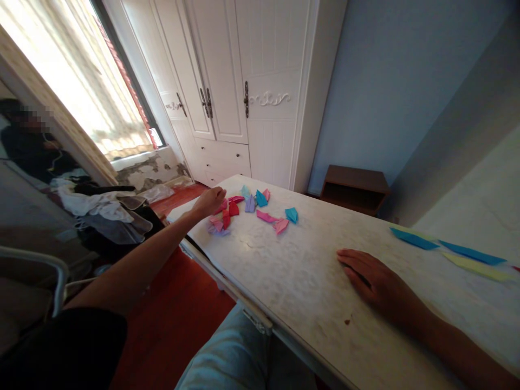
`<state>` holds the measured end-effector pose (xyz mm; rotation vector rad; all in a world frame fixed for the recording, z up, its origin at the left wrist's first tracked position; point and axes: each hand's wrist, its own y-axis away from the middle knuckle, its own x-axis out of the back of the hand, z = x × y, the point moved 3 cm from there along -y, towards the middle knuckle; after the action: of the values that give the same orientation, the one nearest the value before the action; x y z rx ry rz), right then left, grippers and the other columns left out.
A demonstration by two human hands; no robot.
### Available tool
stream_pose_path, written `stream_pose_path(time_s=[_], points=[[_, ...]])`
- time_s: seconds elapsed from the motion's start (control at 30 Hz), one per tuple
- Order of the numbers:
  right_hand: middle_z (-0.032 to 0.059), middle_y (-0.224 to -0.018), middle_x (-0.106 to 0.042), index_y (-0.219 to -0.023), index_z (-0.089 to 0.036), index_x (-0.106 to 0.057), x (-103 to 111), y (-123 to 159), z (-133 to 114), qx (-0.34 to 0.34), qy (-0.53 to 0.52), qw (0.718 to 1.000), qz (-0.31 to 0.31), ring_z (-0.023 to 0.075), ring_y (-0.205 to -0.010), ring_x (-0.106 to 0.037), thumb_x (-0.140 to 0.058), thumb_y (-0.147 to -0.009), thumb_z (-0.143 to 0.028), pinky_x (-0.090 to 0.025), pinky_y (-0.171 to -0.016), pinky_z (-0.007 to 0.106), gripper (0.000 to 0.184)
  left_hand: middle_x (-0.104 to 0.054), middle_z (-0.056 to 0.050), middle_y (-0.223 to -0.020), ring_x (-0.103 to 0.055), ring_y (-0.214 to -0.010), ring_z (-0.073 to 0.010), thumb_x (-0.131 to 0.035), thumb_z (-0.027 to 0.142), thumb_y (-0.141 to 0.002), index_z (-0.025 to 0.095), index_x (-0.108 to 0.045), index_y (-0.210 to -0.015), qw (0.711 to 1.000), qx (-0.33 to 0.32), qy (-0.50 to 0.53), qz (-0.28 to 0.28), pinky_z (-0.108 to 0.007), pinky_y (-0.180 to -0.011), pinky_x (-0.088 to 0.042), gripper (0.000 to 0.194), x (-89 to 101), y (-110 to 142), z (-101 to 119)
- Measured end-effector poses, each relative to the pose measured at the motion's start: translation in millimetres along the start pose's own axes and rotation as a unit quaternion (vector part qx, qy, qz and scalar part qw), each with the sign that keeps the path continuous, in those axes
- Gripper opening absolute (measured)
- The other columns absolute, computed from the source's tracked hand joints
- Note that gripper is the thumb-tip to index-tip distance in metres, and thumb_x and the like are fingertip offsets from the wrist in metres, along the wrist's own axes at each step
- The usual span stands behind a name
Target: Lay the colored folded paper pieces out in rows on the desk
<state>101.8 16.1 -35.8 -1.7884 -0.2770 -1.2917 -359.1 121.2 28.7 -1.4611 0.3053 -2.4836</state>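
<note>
My left hand [210, 201] reaches over the far left part of the white table [317, 244]. Its fingers are curled in, right beside a loose pile of small folded papers, and what they may hold is hidden. The pile has red folded papers [233, 208], a lilac one [250, 203], a blue one [261, 199] and several pink ones. A little to the right are a pink folded paper [280, 226] and a teal folded paper [291, 215]. Palm down on the tabletop, my right hand [368, 277] rests with fingers stretched out, holding nothing.
Blue paper strips [471, 252] and yellow paper strips [475, 266] lie along the table's right side. A white wardrobe [268, 130] and a low brown cabinet [355, 187] stand beyond. Clothes [97, 208] are heaped at left; a dark-clothed person [32, 149] shows at far left.
</note>
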Motion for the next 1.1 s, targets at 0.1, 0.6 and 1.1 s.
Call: stream_pose_path(time_s=[0.1,0.6,1.1], points=[[0.0112,-0.118,-0.065,-0.116,-0.012,-0.065,-2,1,2,0.0,-0.001,1.0,0.003,0.0237,-0.107,-0.063,-0.042,-0.097,-0.031,-0.055,-0.09,0.044,0.036,-0.054,-0.005,-0.06,-0.043,-0.055,-0.0128,-0.048,0.031,-0.082,0.016,-0.048,-0.057,1.0,0.017,-0.026,0.001,-0.026,-0.056,-0.026,0.029,17.4,-5,-22],[0.0092,-0.117,-0.066,-0.116,-0.015,-0.065,-4,3,5,0.005,0.007,1.0,0.012,0.0238,-0.105,-0.064,-0.041,-0.097,-0.037,-0.057,-0.087,0.043,0.037,-0.065,-0.005,-0.071,-0.053,-0.06,-0.0122,-0.076,0.048,-0.06,0.011,-0.067,-0.078,0.992,0.077,0.041,-0.097,-0.021,-0.054,-0.036,0.042,20.1,21,-66],[0.0101,-0.117,-0.066,-0.115,-0.015,-0.066,-4,2,6,-0.01,-0.018,1.0,0.007,0.0245,-0.104,-0.064,-0.042,-0.095,-0.035,-0.055,-0.089,0.043,0.037,-0.063,-0.005,-0.065,-0.056,-0.056,-0.0125,-0.071,0.037,-0.065,0.013,-0.066,-0.077,0.982,0.069,0.083,-0.158,-0.021,-0.048,-0.04,0.027,30.9,29,-59]])
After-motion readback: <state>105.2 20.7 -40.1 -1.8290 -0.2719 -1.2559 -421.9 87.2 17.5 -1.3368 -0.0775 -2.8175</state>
